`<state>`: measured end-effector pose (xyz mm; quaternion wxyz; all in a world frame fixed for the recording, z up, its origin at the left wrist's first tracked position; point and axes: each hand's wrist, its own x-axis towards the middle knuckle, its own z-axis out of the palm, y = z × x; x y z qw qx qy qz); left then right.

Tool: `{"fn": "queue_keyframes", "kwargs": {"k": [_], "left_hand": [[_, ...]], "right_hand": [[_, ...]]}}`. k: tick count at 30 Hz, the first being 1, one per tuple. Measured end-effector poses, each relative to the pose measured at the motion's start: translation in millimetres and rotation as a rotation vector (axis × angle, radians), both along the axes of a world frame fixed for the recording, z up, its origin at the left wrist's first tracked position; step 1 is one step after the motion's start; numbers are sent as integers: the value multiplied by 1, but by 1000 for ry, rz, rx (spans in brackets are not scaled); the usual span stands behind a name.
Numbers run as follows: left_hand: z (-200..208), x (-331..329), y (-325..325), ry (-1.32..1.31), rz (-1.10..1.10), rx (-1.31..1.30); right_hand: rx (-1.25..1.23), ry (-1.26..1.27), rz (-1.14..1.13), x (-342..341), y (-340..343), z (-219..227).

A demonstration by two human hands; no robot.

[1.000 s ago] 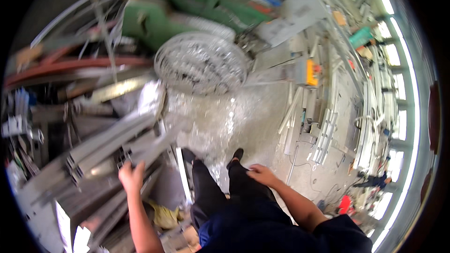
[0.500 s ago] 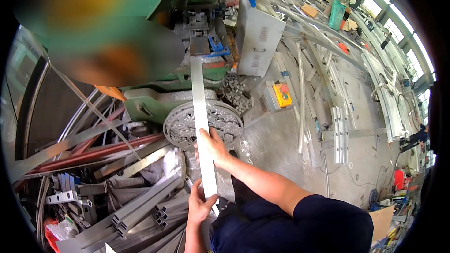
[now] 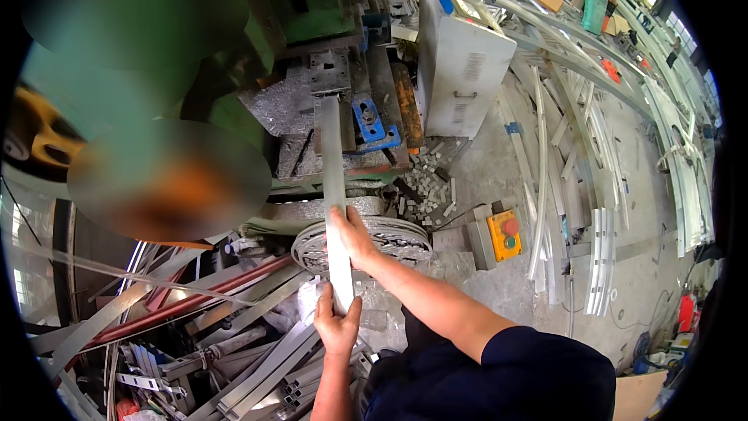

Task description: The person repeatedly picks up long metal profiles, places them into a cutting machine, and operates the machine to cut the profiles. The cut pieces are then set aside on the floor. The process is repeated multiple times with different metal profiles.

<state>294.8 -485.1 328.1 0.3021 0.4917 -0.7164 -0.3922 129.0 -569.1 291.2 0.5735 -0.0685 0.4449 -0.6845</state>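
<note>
A long, flat silver metal bar [image 3: 333, 164] runs away from me, its far end at the metal die block [image 3: 329, 72] of a green press [image 3: 312, 0]. My right hand [image 3: 352, 238] grips the bar about midway, thumb on top and fingers at its side. Closer to me, my left hand [image 3: 337, 326] is wrapped around the near end. Beside the bar on the press bed lies a blue clamp bracket [image 3: 372, 126] with a bolt. Whether the bar's tip reaches inside the die is hidden.
A round cast-metal wheel [image 3: 413, 245] sits below the bar. Right of the press stand a grey metal cabinet [image 3: 467, 62] and a yellow button box [image 3: 505, 235]. Small metal offcuts [image 3: 428, 187] litter the floor. Metal profiles [image 3: 269, 366] lie piled at left; long strips [image 3: 538, 179] lie at right.
The bar has moved forward, its far end now at the die block. My left hand has gone forward with it. The view has shifted closer to the press.
</note>
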Motion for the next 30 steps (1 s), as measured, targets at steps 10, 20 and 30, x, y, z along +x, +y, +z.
{"fn": "queue_keyframes", "kwargs": {"k": [10, 20, 30], "left_hand": [[-5, -6, -1, 68, 43, 17], [12, -39, -36, -63, 41, -97], [-11, -120, -102, 291, 155, -500]], "right_hand": [[20, 31, 31, -9, 0, 2], [-15, 5, -2, -41, -34, 9], [246, 560, 14, -50, 128, -42]]}}
